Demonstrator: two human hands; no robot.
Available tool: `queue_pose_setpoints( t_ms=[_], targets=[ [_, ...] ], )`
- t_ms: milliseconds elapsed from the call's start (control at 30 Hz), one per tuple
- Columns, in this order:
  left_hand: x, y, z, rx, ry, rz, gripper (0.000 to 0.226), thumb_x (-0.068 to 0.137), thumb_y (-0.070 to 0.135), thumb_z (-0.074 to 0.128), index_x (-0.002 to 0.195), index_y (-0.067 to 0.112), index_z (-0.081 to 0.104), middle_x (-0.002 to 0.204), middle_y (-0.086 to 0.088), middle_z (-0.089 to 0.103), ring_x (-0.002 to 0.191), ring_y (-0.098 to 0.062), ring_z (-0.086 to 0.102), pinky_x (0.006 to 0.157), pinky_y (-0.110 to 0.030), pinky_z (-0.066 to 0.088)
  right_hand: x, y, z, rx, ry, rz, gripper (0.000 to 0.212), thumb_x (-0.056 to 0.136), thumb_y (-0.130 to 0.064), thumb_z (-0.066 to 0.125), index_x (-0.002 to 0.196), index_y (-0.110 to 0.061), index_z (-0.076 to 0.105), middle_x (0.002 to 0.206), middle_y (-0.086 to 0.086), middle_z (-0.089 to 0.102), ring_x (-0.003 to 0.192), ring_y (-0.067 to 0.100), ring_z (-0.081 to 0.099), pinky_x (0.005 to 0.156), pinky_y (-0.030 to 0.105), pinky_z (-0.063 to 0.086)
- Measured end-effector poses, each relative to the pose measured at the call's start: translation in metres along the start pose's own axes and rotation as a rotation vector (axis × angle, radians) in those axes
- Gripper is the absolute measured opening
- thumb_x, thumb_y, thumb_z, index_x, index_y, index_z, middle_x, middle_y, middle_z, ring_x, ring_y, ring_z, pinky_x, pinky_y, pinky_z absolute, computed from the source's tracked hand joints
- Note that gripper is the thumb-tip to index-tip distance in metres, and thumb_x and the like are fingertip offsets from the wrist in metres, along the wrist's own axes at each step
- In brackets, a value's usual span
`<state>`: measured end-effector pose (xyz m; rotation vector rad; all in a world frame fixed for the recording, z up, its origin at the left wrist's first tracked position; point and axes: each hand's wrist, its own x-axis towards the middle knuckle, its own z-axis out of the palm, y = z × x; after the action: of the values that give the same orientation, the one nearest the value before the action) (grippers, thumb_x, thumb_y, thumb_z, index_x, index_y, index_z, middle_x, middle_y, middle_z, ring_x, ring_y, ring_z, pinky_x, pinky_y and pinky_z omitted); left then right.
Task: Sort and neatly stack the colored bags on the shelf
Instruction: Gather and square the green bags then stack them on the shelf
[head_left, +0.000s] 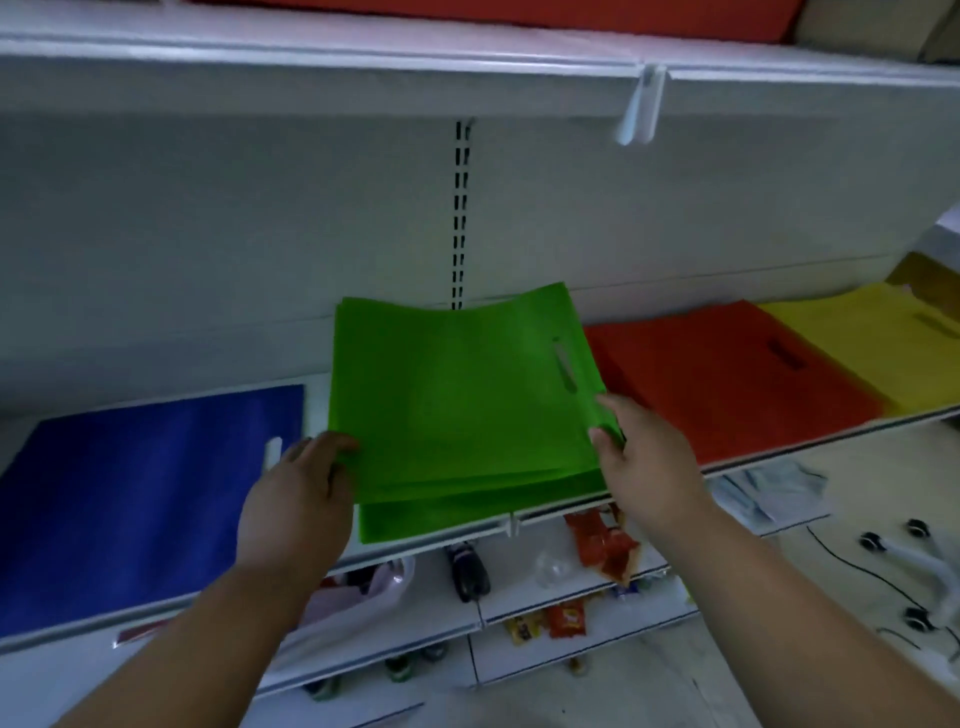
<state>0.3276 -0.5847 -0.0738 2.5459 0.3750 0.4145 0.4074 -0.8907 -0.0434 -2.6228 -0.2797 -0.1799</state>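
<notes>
**Squaring the green stack on the shelf**

Holding the green bags (457, 410) by both side edges, I have the top bundle lifted a little off the white shelf (498, 527), its far edge curling up toward the back wall. My left hand (298, 499) grips the left edge, fingers curled round the near corner and pressed into the fabric. My right hand (636, 462) pinches the right edge – thumb on top, fingers tucked under – just below the slot handle cut into the top bag. One more green bag lies flat under the bundle, its front edge hanging slightly over the lip of the shelf.

Left of the green bags, apart from them with a strip of bare shelf between, lie the blue bags (140, 499), flat, a pale slot handle showing near their right edge. Right of the green bags, just beside them, sit the red bags (727, 379), and beyond those the yellow bags (872, 343), overlapping the red stack's far edge.

Below the green bags, on the lower shelves, I see snack packets (602, 545) in red and orange wrappers and a dark bottle (467, 569) – both blurred. Above, on the upper shelf, another red stack (571, 15) shows at the top of the view.
</notes>
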Motion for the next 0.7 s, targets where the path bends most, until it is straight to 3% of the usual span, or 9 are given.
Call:
queue_pose_setpoints(
  t_ms=[100,233,333,567,700],
  targets=[
    [-0.015,0.014,0.024,0.126,0.014,-0.031,0.020,0.094,0.014,0.054,0.108,0.017,0.068,0.094,-0.005,0.062,0.064,-0.018,0.049,0.053,-0.028,0.032,0.016,0.027,0.004,-0.009,-0.138,-0.018,0.045,0.099,-0.028,0.053,0.142,-0.015,0.047,0.137,0.008,0.055,0.122,0.024,0.053,0.095,0.028,0.040],
    [-0.021,0.022,0.043,0.307,-0.021,-0.067,0.019,0.089,0.014,0.059,0.104,0.016,0.070,0.089,-0.006,0.060,0.070,-0.031,0.061,0.058,-0.032,0.043,0.031,0.050,0.014,-0.101,-0.250,-0.052,0.044,0.099,-0.032,0.052,0.137,-0.010,0.050,0.132,0.011,0.058,0.118,0.028,0.055,0.096,0.037,0.045],
    [-0.019,0.027,0.049,0.439,-0.061,-0.053,0.019,0.084,0.015,0.061,0.099,0.017,0.072,0.087,-0.007,0.061,0.071,-0.033,0.062,0.060,-0.035,0.049,0.039,0.055,0.018,-0.148,-0.265,-0.068,0.035,0.098,-0.032,0.054,0.122,-0.007,0.058,0.117,0.014,0.064,0.105,0.030,0.060,0.088,0.042,0.049],
    [-0.016,0.033,0.054,0.552,-0.100,-0.078,0.020,0.082,0.022,0.061,0.098,0.025,0.073,0.087,-0.002,0.059,0.077,-0.028,0.061,0.063,-0.033,0.045,0.045,0.053,0.021,-0.295,-0.288,-0.137,0.028,0.095,-0.035,0.057,0.111,-0.012,0.063,0.100,0.007,0.065,0.090,0.025,0.062,0.075,0.034,0.052],
    [-0.018,0.036,0.048,0.561,-0.083,-0.130,0.017,0.079,0.024,0.063,0.094,0.021,0.070,0.086,-0.002,0.054,0.077,-0.027,0.060,0.063,-0.031,0.042,0.050,0.031,0.009,-0.362,-0.260,-0.227,0.033,0.091,-0.039,0.062,0.113,-0.014,0.060,0.105,0.007,0.061,0.095,0.026,0.060,0.074,0.032,0.047]
  ],
)
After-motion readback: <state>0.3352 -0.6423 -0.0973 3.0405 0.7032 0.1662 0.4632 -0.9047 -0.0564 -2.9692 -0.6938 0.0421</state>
